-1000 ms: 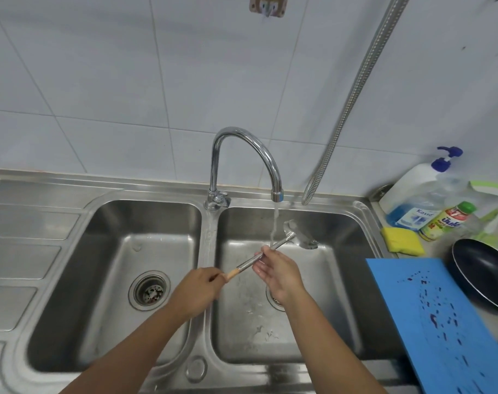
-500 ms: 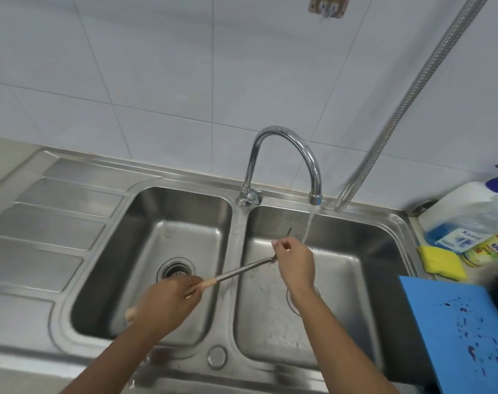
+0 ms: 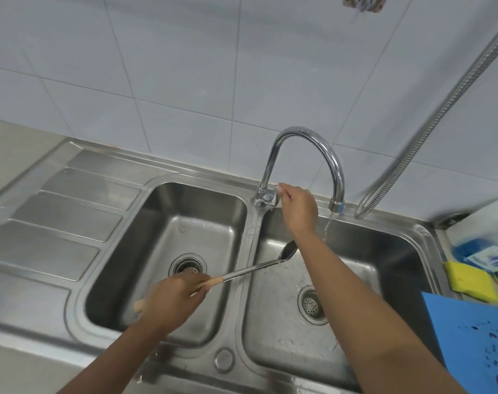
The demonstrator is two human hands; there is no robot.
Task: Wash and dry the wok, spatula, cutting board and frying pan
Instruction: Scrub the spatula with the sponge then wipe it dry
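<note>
My left hand (image 3: 171,301) grips the wooden handle of the metal spatula (image 3: 253,269), which slants up and right across the divider of the double sink (image 3: 250,231); its blade hangs over the right basin. My right hand (image 3: 297,207) is at the base of the chrome tap (image 3: 304,146), fingers pinched on the tap lever (image 3: 276,191). A thin stream of water (image 3: 326,227) falls from the spout. The blue cutting board (image 3: 472,342), speckled with dark spots, lies at the lower right. No wok or frying pan is in view.
A yellow sponge (image 3: 469,281) and a soap bottle (image 3: 486,245) sit right of the sink. A metal shower hose (image 3: 429,123) hangs down the tiled wall. The ribbed drainboard (image 3: 57,211) stretches to the left. Each basin has a drain strainer.
My right hand left the spatula and rose to the tap lever. The water stream has thinned. The left hand drew the spatula left, and the view shifted left, so the frying pan dropped out.
</note>
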